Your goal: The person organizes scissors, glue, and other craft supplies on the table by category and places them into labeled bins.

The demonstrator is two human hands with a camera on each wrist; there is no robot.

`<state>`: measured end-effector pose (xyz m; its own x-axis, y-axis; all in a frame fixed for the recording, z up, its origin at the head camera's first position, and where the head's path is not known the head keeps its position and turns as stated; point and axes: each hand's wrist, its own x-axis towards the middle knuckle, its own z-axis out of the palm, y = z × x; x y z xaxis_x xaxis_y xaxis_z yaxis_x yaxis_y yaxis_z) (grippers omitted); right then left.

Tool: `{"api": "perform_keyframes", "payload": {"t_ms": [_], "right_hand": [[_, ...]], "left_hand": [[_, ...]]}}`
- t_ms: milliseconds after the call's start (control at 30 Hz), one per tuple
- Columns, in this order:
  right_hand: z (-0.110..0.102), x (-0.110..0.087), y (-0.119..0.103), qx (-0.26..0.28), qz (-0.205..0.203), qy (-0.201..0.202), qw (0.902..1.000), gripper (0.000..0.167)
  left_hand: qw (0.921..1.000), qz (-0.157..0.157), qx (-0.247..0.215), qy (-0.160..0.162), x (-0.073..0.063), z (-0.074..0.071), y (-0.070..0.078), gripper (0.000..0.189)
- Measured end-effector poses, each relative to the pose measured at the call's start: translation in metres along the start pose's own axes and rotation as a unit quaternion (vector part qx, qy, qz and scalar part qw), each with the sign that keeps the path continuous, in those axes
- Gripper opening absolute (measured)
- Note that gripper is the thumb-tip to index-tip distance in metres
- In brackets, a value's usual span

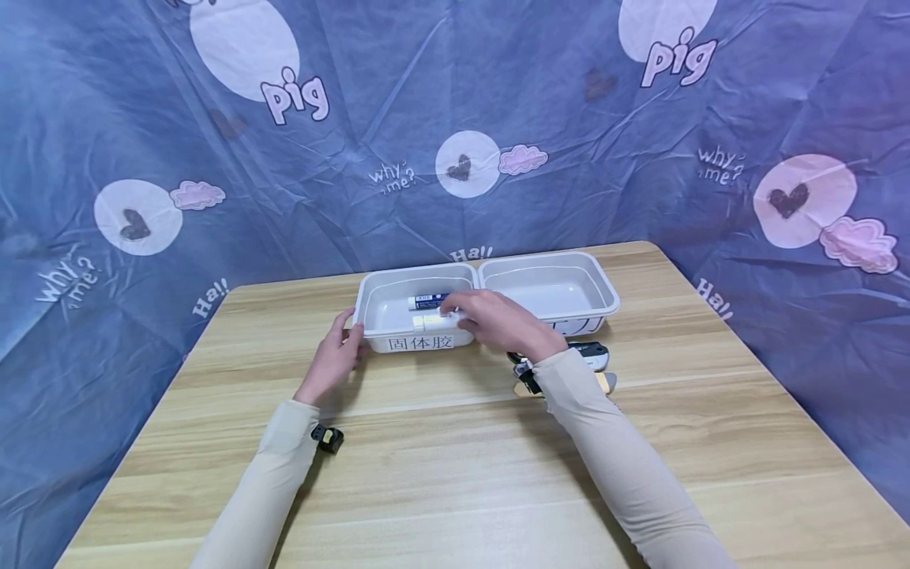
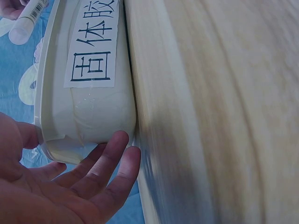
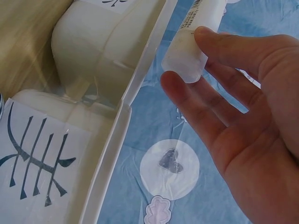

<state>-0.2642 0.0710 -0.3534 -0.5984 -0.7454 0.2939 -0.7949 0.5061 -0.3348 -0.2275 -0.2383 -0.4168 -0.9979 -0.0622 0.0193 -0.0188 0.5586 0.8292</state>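
A white glue stick [image 1: 432,322] is held above the left grey-white plastic bin [image 1: 380,326] by my right hand [image 1: 501,320]. In the right wrist view, thumb and fingers pinch the glue stick [image 3: 189,51] by its sides. Inside that bin lies a dark blue glue stick [image 1: 429,302]. My left hand [image 1: 334,359] grips the bin's left end. The left wrist view shows its thumb at the rim and the other fingers bent against the outer wall. A paper label [image 2: 93,46] with black characters is on the bin's front.
Touching the first bin on its right is a second plastic bin [image 1: 613,303], its label partly hidden. Near my right wrist lie a utility knife [image 1: 596,356] and a tan-and-grey object [image 1: 607,382], both partly covered. Behind the wooden table [image 1: 426,474] hangs a blue printed cloth [image 1: 398,103].
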Motion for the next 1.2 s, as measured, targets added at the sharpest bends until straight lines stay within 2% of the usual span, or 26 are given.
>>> {"api": "perform_keyframes", "payload": {"t_ms": [567,1200], "right_hand": [[0.0015,0.001,0.0025,-0.006,0.021,0.001,0.9998,0.032],[0.0011,0.0007,0.0042,-0.021,0.025,0.006,0.9994,0.031]], "left_hand": [[1.0,-0.002,-0.006,-0.005,0.0009,-0.0005,-0.0004,0.059],[1.0,-0.002,-0.003,-0.005,0.0019,0.0001,-0.0024,0.059]]}}
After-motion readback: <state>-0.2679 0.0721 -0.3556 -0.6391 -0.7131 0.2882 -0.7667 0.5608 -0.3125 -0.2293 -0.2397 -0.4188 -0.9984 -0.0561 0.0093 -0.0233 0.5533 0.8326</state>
